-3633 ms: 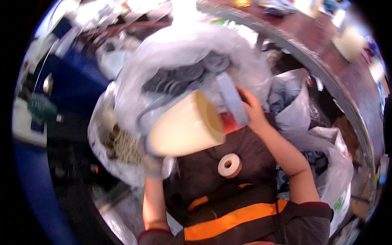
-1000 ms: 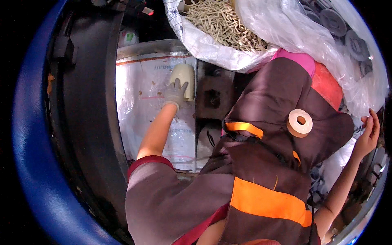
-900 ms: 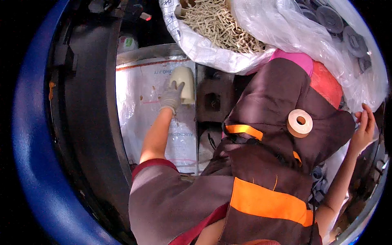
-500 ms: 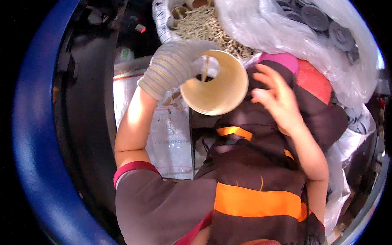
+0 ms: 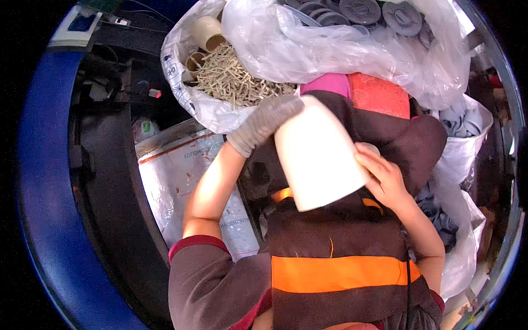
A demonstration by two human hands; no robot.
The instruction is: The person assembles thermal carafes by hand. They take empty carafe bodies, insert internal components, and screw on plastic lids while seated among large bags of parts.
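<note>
A cream plastic tub [image 5: 322, 157], tapered and round, is tilted above my lap with its smooth outer side showing. My left hand [image 5: 269, 121], in a grey striped glove, is closed on its upper left end. At the tub's lower right, my bare right hand [image 5: 385, 176] grips the wall, some fingers partly hidden by it. Just beyond my left hand lies a white sack [image 5: 212, 118] holding a heap of short beige sprue pieces [image 5: 236, 80] and similar cream tubs [image 5: 209, 33].
Clear plastic film [image 5: 324, 49] lies around dark grey round lids [image 5: 401, 19] at the far side. More white bags [image 5: 467, 148] with grey parts stand at right. A printed white sack [image 5: 192, 181] lies at left, beside dark machinery and a blue panel [image 5: 41, 192].
The tub has turned, so its open mouth no longer faces me. My right hand, apart from it before, now grips it. The surroundings have shifted leftward in view.
</note>
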